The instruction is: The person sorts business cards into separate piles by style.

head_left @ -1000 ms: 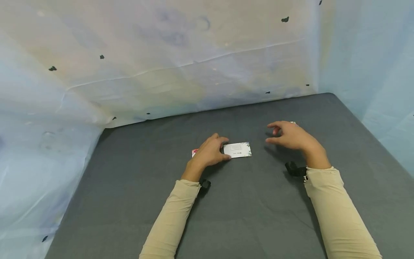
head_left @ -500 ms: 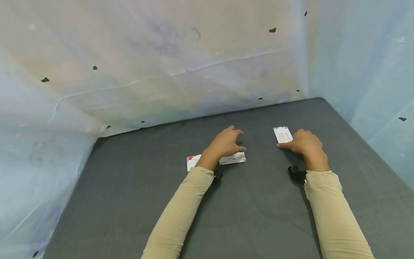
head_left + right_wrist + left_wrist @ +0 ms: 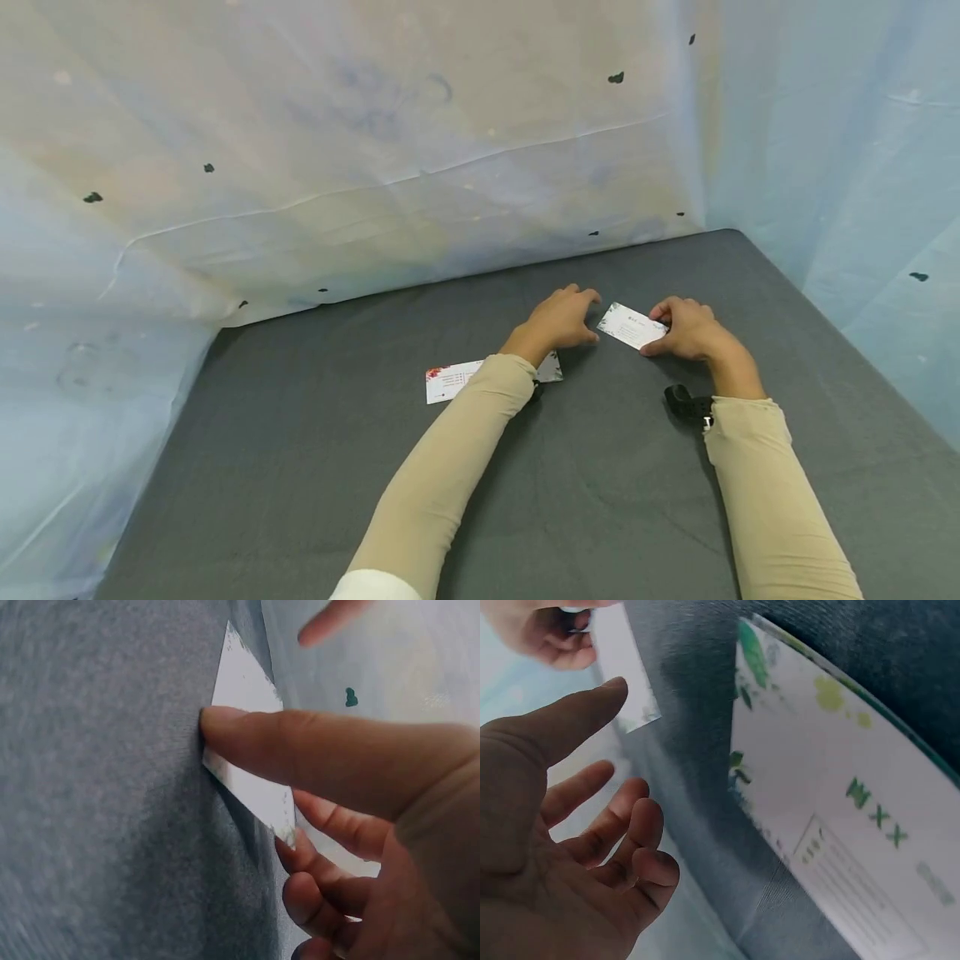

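My right hand (image 3: pixel 692 332) grips a white business card (image 3: pixel 628 325) with leafy corners by its right end, thumb on the near edge and fingers on the far edge. In the right wrist view the thumb lies across this card (image 3: pixel 251 682), which stands tilted. My left hand (image 3: pixel 558 322) hovers just left of it, fingers loosely curved and holding nothing. Under the left wrist lies a white card with green leaves (image 3: pixel 840 787), a second layer showing along its edge. Left of that, partly hidden by the sleeve, is a card with red flowers (image 3: pixel 450 382).
A grey cloth (image 3: pixel 300 467) covers the table. Pale, blotchy sheeting (image 3: pixel 375 167) with dark marks rises behind the table and along both sides. Black straps with cameras sit on both wrists, the right wrist camera (image 3: pixel 686 404) showing plainly.
My right hand has taken hold of the right-hand card, turned it and brought it leftward. My left hand has left the middle card's side and moved right towards it.
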Demonstrator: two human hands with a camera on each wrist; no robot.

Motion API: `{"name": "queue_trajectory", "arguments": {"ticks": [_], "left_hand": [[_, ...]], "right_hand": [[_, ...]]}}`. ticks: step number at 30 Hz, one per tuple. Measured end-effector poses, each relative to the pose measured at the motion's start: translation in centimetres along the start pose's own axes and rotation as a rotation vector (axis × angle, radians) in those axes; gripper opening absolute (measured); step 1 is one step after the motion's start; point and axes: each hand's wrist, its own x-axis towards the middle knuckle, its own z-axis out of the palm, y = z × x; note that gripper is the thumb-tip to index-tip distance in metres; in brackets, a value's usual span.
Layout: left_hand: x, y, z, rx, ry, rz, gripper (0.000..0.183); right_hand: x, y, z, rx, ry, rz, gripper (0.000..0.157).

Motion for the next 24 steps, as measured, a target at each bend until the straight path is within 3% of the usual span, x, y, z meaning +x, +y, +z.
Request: {"name": "queue_trajectory", "arguments": {"ticks": [4, 7, 13, 24], "left_hand": [[1.2, 0.4, 0.4, -0.028, -0.021, -0.001, 0.075], [1.9, 0.7, 0.4, -0.036, -0.035, 0.039, 0.077], [2.7, 1.2, 0.6, -0.053, -0.067, 0.128, 0.063], [3.2, 0.3, 1.1, -0.220, -0.044, 0.094, 0.058]], "right_hand": [[-0.2, 0.1, 0.0, 0.095, -0.024, -0.019, 0.059], [-0.4, 0.3, 0.0, 0.155, -0.043, -0.049, 0.058], [-0.7, 0.6, 0.1, 0.163, -0.031, -0.109, 0.058], [-1.0, 1.2, -0.4, 0.166, -0.061, -0.084, 0.074]]}}
